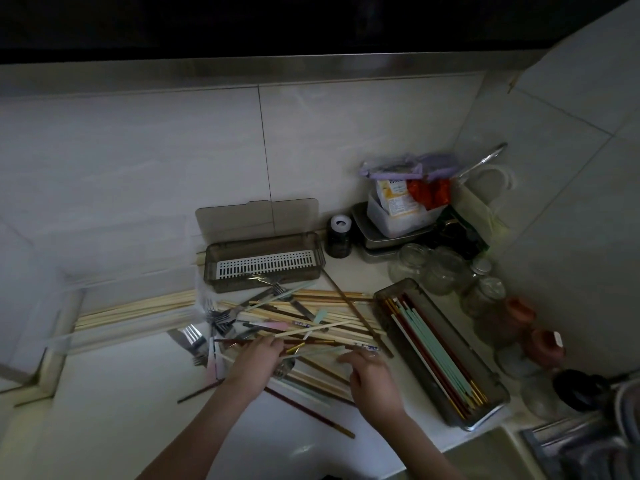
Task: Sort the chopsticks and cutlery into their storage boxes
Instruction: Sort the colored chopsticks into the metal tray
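Dim white counter (104, 427); mixed chopstick-and-fork pile (294, 320) mid-counter; left hand (258, 358) pinching pale chopstick (311, 330); right hand (372, 379) fingers loosely spread on pile; lift level, clear of forks; lay lengthwise in chopstick box (485, 403).

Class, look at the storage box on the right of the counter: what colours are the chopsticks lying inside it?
In the head view, the chopsticks in the right storage box are mint green, dark red, white and gold.

Left hand (258, 358) hides chopsticks (311, 336) beneath (grip unclear).
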Demonstrator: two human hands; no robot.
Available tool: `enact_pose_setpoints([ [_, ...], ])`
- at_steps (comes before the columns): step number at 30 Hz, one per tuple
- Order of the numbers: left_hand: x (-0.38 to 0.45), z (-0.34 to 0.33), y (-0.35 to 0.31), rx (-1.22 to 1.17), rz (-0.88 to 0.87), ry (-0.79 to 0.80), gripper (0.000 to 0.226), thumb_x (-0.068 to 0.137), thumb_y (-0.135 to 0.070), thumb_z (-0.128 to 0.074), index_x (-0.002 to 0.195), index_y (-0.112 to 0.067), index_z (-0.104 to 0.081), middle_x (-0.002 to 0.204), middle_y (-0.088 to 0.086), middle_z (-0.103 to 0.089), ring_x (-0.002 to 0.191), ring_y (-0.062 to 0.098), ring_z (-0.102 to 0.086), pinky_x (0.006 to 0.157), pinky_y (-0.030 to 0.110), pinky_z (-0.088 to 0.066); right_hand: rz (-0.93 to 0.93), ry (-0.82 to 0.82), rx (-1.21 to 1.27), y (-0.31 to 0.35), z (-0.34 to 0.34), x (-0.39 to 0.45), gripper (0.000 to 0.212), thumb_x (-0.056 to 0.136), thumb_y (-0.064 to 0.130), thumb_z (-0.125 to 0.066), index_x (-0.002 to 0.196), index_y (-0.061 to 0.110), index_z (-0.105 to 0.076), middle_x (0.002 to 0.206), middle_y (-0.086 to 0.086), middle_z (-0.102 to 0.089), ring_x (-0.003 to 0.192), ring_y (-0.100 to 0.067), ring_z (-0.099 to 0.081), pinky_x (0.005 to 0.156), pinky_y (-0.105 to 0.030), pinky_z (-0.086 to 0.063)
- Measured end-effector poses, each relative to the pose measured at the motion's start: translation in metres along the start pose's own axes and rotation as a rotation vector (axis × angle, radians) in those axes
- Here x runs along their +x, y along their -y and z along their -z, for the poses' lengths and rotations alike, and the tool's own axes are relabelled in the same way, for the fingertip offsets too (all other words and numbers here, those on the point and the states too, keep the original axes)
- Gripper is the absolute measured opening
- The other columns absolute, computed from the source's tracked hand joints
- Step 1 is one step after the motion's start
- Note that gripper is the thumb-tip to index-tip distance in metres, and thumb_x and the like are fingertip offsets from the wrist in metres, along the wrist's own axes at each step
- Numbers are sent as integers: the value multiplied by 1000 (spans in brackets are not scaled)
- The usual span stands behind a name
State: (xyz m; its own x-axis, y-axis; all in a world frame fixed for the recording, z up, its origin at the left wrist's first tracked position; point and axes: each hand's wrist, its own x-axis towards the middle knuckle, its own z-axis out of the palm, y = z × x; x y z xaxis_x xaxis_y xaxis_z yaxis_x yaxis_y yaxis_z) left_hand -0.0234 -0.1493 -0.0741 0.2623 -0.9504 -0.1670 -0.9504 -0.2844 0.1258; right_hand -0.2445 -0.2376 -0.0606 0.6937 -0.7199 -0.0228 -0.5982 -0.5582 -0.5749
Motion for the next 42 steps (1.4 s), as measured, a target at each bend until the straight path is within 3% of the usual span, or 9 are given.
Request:
enact_pose_setpoints([
  [5,-5,9,-5,4,-105,-150,46,50,-13,-89,90,-23,-69,87,-2,-68,73,17,-67,56,28,-55,13,-37,48,5,0,2,44,86,1,-48,118,28,-61,117,10,-60,110,-7,-51,95,-22,-44],
  [7,-7,15,-20,-62,-105,-183,50,53,-15,-88,96,-24,-63,78,-4,-68,61,15,-65,47,26,-50,-8,-72,118,14,0,4,39,91,7,-49,122,29,-56,115,10,-59,105,-5,-53,88,-16,-43],
  [11,2,42,-61,-636,85,-246,14,99,-19,-42,112,-16,-48,88,0,-65,72,14,-62,56,24,-43,-193,9,495,37,7,9,25,93,24,-56,113,36,-46,103,11,-62,91,-3,-61,80,-17,-52],
  [15,18,75,-87,-1278,225,-338,12,99,-12,-41,93,-21,-45,85,8,-63,73,12,-69,69,31,-57,-226,140,702,43,11,11,15,95,22,-51,109,29,-51,99,4,-64,89,-7,-65,82,-31,-56],
  [19,29,90,-101,-1632,298,-351,9,97,-8,-47,98,-17,-48,92,12,-67,86,21,-71,79,34,-57,-225,-55,705,39,20,11,22,96,12,-49,99,31,-61,79,2,-63,69,-7,-59,70,-30,-51],
  [23,29,70,-85,-1299,207,-215,17,92,-20,-57,109,-21,-54,104,0,-66,96,11,-66,85,32,-55,-367,-373,265,-5,45,6,29,98,29,-41,122,35,-55,98,12,-62,81,-9,-61,64,-26,-50],
  [27,11,35,-60,-1011,225,-82,9,90,-20,-60,92,-29,-58,97,-9,-64,94,6,-62,76,19,-49,-705,-379,-251,-63,72,-14,32,96,28,-42,121,23,-62,104,-12,-64,95,-32,-58,77,-37,-49],
  [35,-22,3,-36,-531,248,-87,23,87,-11,-58,81,-33,-55,85,-14,-61,77,0,-57,62,14,-41,-661,-184,25,-81,69,-5,57,90,-5,-37,138,24,-47,135,-16,-38,128,-33,-34,111,-46,-31],
  [42,-34,6,-26,-383,138,-235,23,75,1,-66,78,-22,-66,76,-12,-61,71,6,-54,58,13,-36,-623,-130,-180,-74,69,1,51,91,5,-43,133,32,-52,144,-10,-37,134,-35,-27,113,-51,-26],
])
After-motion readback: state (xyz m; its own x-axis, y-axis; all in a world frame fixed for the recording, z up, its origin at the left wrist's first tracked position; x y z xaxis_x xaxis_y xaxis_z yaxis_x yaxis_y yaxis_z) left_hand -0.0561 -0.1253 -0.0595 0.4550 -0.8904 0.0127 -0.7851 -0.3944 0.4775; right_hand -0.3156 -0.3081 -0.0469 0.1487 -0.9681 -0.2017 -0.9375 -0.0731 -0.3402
